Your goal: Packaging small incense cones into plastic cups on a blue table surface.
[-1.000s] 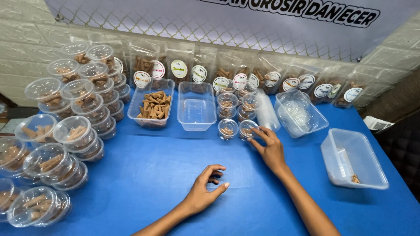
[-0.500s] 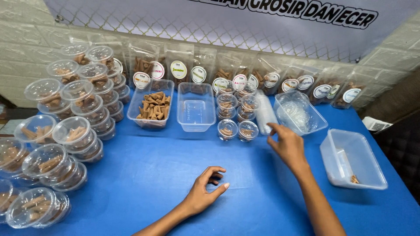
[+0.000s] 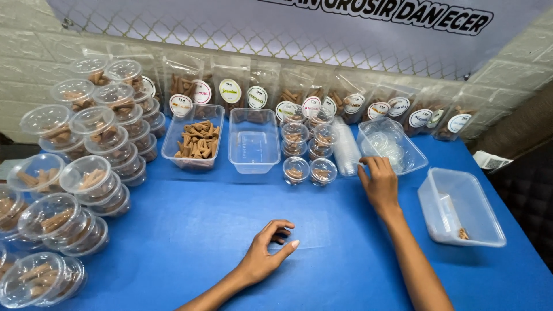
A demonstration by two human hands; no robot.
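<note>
Here, a blue counter [image 3: 190, 242] is carrying everything. Stacks of lidded round tubs [image 3: 75, 173] are standing along its left edge, and a clear tray of brown cones [image 3: 194, 144] is sitting beside an empty clear tray [image 3: 253, 147]. The right hand [image 3: 380, 184] is lying loosely open, empty, its fingertips nearing a stack of clear lids [image 3: 347, 150] just beside a lid-filled tray [image 3: 390, 145]. The left hand [image 3: 266, 253] is resting on the counter, fingers half curled, holding nothing.
</note>
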